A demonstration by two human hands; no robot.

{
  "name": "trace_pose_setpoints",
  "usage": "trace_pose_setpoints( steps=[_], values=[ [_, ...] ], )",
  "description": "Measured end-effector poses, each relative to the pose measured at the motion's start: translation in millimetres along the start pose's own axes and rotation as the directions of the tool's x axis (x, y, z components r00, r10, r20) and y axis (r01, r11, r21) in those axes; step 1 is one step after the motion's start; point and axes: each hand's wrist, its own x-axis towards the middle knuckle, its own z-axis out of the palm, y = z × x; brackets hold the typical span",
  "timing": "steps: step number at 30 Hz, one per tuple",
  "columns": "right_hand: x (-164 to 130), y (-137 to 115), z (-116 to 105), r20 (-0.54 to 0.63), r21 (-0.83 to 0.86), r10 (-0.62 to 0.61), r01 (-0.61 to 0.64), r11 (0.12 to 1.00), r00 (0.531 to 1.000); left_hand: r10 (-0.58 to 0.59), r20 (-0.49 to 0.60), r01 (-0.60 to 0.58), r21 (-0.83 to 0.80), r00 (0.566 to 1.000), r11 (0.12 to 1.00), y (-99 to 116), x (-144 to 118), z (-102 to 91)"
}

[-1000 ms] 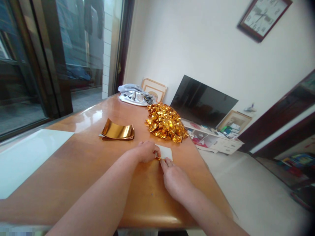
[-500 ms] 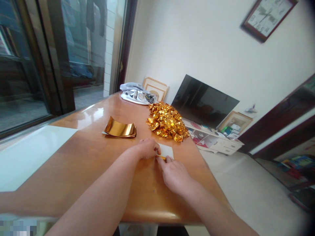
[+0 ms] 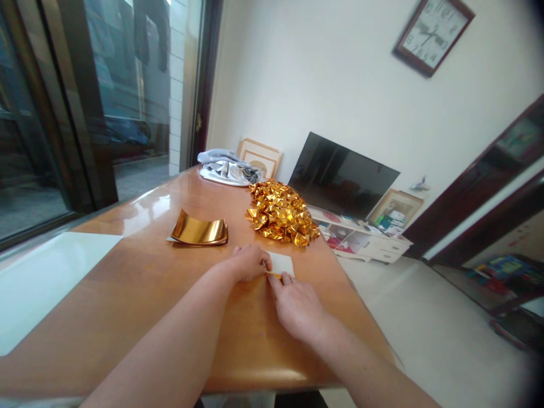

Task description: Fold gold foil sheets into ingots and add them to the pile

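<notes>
A small sheet of gold foil paper (image 3: 282, 263) lies white side up on the table, its near edge turned over in a narrow gold strip. My left hand (image 3: 250, 263) is closed at the sheet's left end, thumb and fingertips pinching the folded edge. From the near side, the fingers of my right hand (image 3: 298, 309) press together on the gold strip. Part of the fold is hidden under the fingertips. Left of my hands sits a curled stack of gold foil sheets (image 3: 199, 231). Beyond them is a heap of folded gold foil pieces (image 3: 280, 212).
The brown wooden table (image 3: 170, 300) carries a white sheet (image 3: 46, 283) at left and folded cloth (image 3: 227, 170) at its far end. A television (image 3: 342, 173) stands on a low white cabinet (image 3: 374, 246) beyond the table's right edge. A glass door (image 3: 131, 102) is at left.
The view has shifted slightly, so the scene sits a little further left and lower. Both hands stay on the folded edge of the foil paper, with little visible change in grip.
</notes>
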Motion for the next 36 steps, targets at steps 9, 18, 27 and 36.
trace_pose_setpoints(
  steps=[9,18,27,36],
  values=[
    [-7,22,11,-0.070,0.066,0.040,-0.035,0.997,0.997,-0.002,-0.005,0.002,0.002,1.000,1.000,-3,1,2.3],
    [-20,47,26,-0.078,0.096,0.082,-0.074,0.993,0.994,-0.001,0.006,0.001,0.012,1.000,1.000,1,0,-2.0],
    [-20,54,36,-0.121,0.177,0.110,-0.087,0.980,0.987,0.017,-0.020,-0.017,0.033,1.000,0.999,0,0,-0.4],
    [-19,81,22,-0.106,0.424,0.210,-0.147,0.894,0.972,0.050,-0.059,-0.045,0.074,0.997,0.996,-2,3,5.1]
  ],
)
